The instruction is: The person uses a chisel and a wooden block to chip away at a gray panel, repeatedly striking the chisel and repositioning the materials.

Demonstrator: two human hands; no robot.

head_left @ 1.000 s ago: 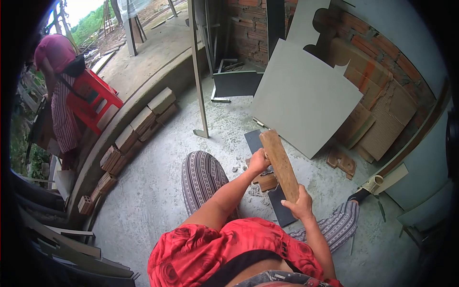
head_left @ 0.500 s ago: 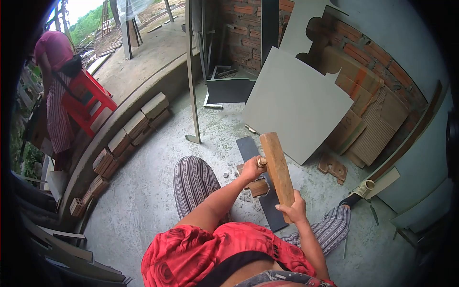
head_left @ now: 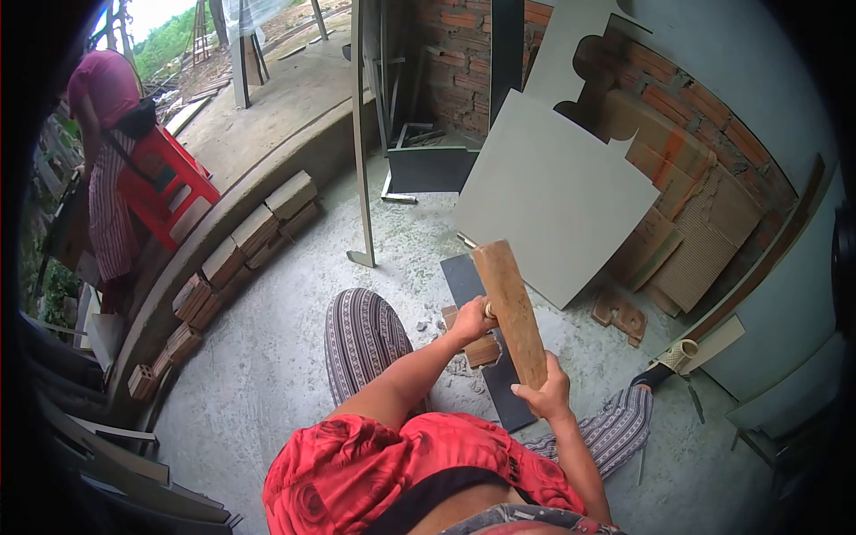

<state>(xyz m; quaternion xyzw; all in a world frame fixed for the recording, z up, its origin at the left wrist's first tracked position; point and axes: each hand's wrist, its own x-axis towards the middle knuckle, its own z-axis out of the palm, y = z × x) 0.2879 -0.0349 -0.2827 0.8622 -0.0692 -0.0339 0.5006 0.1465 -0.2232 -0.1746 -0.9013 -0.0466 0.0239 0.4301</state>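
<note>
My left hand is closed round the upright handle of a chisel; its blade is hidden below the fist. My right hand grips the lower end of a thick, flat-sided wooden club. The club slants up to the left, and its side overlaps the chisel's handle end in this view. Beneath the left hand lies a brown piece of wood with a rough, chipped edge. Under that wood a long dark board rests on the floor, with pale chips scattered beside it.
A large grey panel leans by flattened cardboard at the back right. Hollow bricks line the low curved ledge on the left. A narrow upright post stands ahead. Outside, a person bends beside a red stool.
The wooden club has swung left and its upper end now covers more of the chisel's handle end. My right hand has shifted slightly; my left hand stays almost in place.
</note>
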